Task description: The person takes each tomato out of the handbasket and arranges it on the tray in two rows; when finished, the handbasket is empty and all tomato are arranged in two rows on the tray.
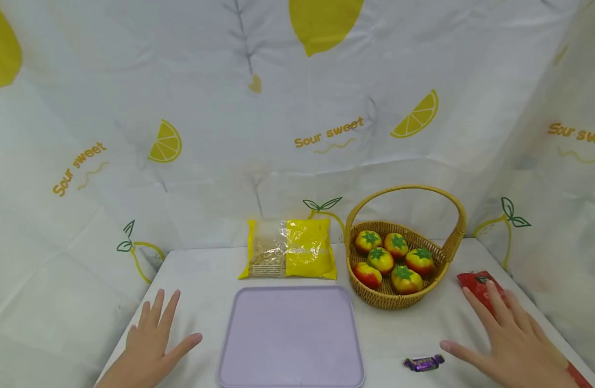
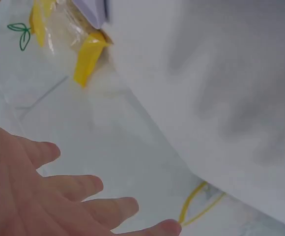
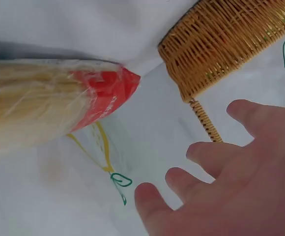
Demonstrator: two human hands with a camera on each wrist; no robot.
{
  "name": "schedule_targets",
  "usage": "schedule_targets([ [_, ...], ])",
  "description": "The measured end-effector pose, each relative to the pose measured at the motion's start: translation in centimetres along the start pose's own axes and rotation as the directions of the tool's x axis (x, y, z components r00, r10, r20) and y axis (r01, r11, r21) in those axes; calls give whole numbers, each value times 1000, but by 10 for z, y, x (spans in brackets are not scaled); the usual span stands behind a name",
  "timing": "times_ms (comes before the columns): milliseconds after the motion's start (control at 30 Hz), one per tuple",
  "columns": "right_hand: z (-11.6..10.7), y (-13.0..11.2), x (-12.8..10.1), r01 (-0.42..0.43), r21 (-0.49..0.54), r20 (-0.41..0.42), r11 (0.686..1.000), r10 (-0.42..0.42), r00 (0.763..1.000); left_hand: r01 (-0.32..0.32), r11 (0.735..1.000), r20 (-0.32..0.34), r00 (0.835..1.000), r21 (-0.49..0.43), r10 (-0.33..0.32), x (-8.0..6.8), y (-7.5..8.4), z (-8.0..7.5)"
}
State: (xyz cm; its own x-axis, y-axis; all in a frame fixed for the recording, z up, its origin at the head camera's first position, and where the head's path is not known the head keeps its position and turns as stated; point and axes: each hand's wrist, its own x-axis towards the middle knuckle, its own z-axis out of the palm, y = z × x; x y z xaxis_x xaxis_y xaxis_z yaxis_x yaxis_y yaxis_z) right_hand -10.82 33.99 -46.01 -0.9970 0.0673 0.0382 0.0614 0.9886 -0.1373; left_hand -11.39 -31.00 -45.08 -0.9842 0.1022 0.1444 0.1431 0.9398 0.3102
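Observation:
My left hand (image 1: 149, 342) hovers with fingers spread, left of a pale purple tray (image 1: 291, 337) and holding nothing. On the right side my right hand (image 1: 513, 342) is also spread and holds nothing. It overlaps a red-ended packet (image 1: 479, 284) in the head view, hiding much of it. In the right wrist view this packet (image 3: 39, 98) is clear plastic with pale yellow, stick-like contents. A purple-wrapped candy (image 1: 424, 363) lies just left of the right thumb. In the left wrist view the left palm (image 2: 14, 191) and its extended fingers show.
A wicker basket (image 1: 392, 302) with a tall handle stands at the back right, holding several yellow-red toy fruits (image 1: 380, 261) with green tops. Behind the tray lies a yellow, partly clear bag (image 1: 309, 248). A lemon-printed cloth (image 1: 220, 161) hangs around the white table (image 1: 195, 269).

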Motion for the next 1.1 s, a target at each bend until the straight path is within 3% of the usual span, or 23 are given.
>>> schedule_targets([
  [133, -10, -9, 9, 54, -7, -36, 998, -55, 998, -1, 999, 7, 1000, -39, 1, 8, 13, 7],
  [333, -20, -29, 33, 131, 95, -74, 987, -125, 989, 12, 996, -7, 1000, -85, -13, 32, 32, 18],
  [467, -24, -40, 48, 164, 165, -91, 972, -151, 984, 48, 986, 68, 997, -161, -37, 54, 46, 27],
  [600, -26, -48, 59, 179, 173, -98, 968, -164, 982, 105, 975, 144, 987, -198, -77, 70, 56, 34],
  [867, -22, -56, 78, 195, 139, -72, 971, -187, 980, 192, 955, 192, 970, -226, -149, 80, 58, 45],
  [1100, -12, -58, 92, 157, 175, -44, 972, -151, 988, 247, 929, 244, 953, -277, -181, 81, 49, 53],
])
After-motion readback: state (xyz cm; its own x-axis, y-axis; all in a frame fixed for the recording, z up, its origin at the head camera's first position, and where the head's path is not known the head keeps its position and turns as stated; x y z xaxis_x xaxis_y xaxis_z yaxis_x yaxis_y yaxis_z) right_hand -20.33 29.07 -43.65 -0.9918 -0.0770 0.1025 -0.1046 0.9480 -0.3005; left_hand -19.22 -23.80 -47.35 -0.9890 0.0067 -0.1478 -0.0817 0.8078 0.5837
